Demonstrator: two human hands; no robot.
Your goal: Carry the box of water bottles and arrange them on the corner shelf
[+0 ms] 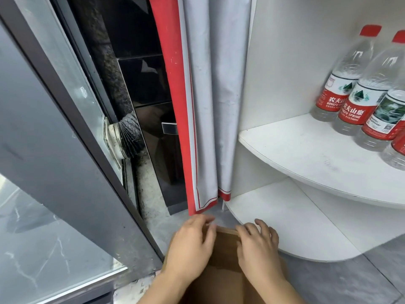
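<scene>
A brown cardboard box (225, 255) sits on the floor at the bottom centre, its contents hidden from me. My left hand (190, 249) rests on its left far edge, fingers curled over the rim. My right hand (258, 249) lies on the right far edge, fingertips over the same rim. Several clear water bottles (348, 84) with red caps and red-and-white labels stand upright on the upper white corner shelf (306, 159) at the right. The lower shelf (285, 222) is just beyond my right hand.
A red-and-grey curtain (203, 106) hangs left of the shelf unit. A dark metal door frame (72, 150) with glass runs diagonally on the left. A grey duct hose (129, 137) enters the wall. Grey tiled floor (350, 281) lies at the lower right.
</scene>
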